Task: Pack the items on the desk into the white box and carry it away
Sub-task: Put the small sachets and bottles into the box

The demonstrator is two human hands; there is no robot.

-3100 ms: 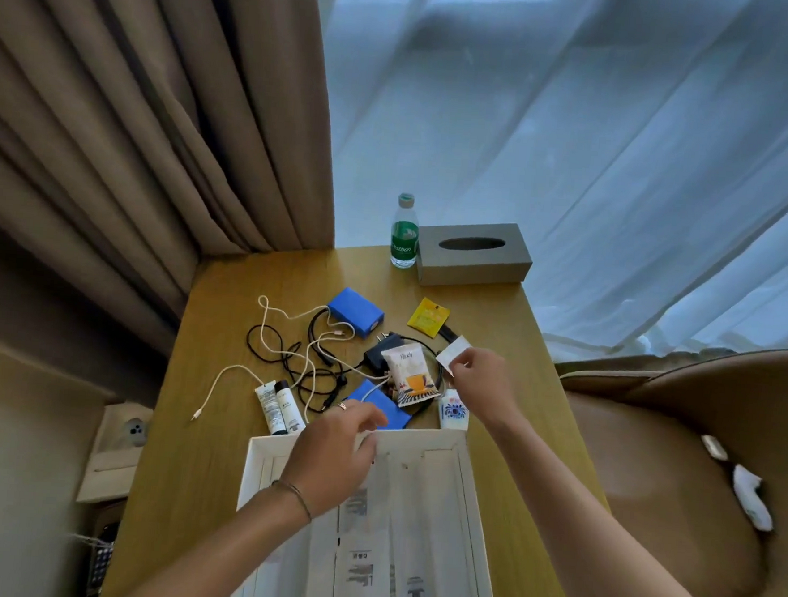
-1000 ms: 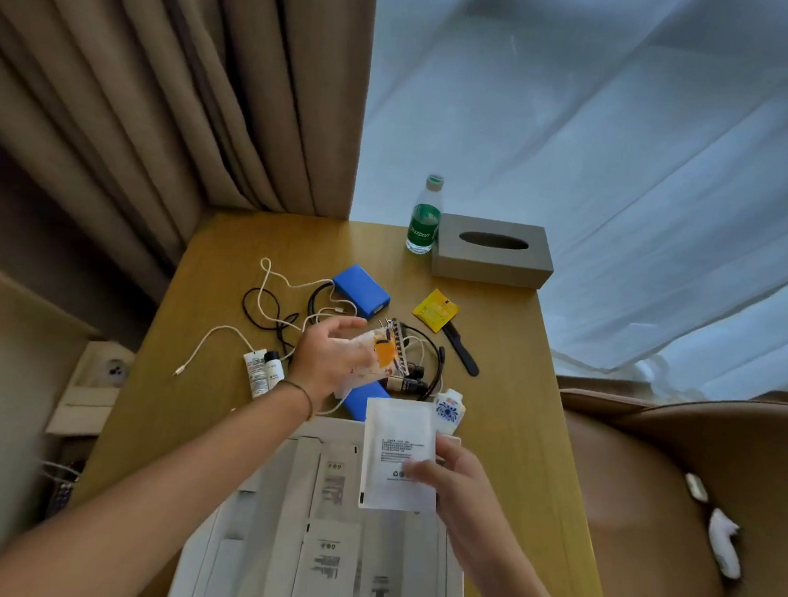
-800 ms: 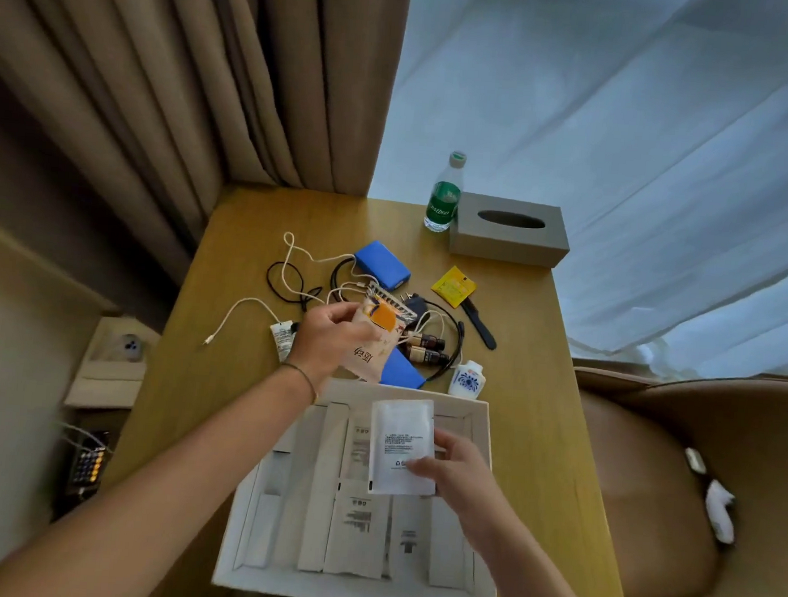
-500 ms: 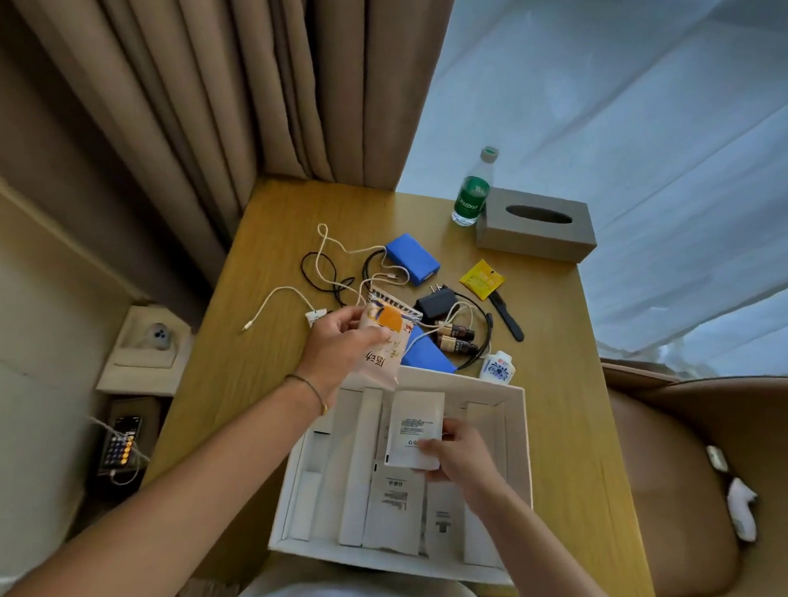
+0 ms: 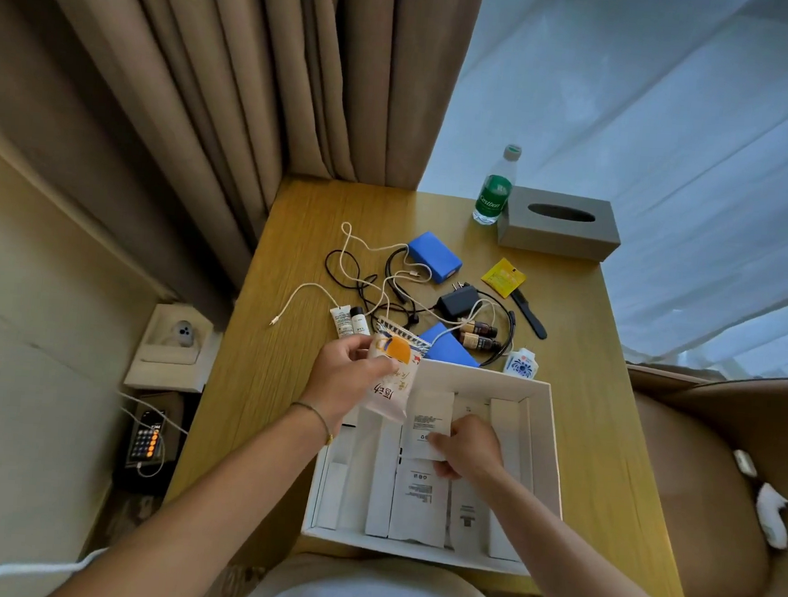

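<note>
Your left hand (image 5: 347,379) grips a crinkly snack packet (image 5: 391,375), thumb and fingers curled round its upper half; the packet hangs over the far left corner of the white box (image 5: 544,430). Your right hand (image 5: 470,448) pinches a flat white sachet (image 5: 428,422) by its lower edge, low inside the box, over the cardboard dividers. Can't tell if the sachet touches the papers under it.

The box is rigid white card, open top, sitting at the near edge of the wooden desk (image 5: 599,406). Printed white sleeves lie flat in it.

Beyond the box, a cluster you have to reach over:
- blue pouch (image 5: 447,348), touching the box's far wall, partly under the packet
- small white-and-blue bottle (image 5: 521,364), just beside the far right corner
- two little brown bottles (image 5: 478,334) lying on their sides
- two small tubes (image 5: 348,320) just behind your left hand
- black charger (image 5: 458,299) in a tangle of black and white cables (image 5: 375,278)
- blue case (image 5: 433,257), rounded corners, matte
- yellow sachet (image 5: 503,277), glossy, and a black comb (image 5: 528,313) next to it

Far edge: green-label water bottle (image 5: 494,191), upright, touching or just beside a grey tissue box (image 5: 558,223).

Heavy tan curtain (image 5: 258,79) left, sheer white one right. Brown padded chair (image 5: 721,461) hard against the desk's right side.
</note>
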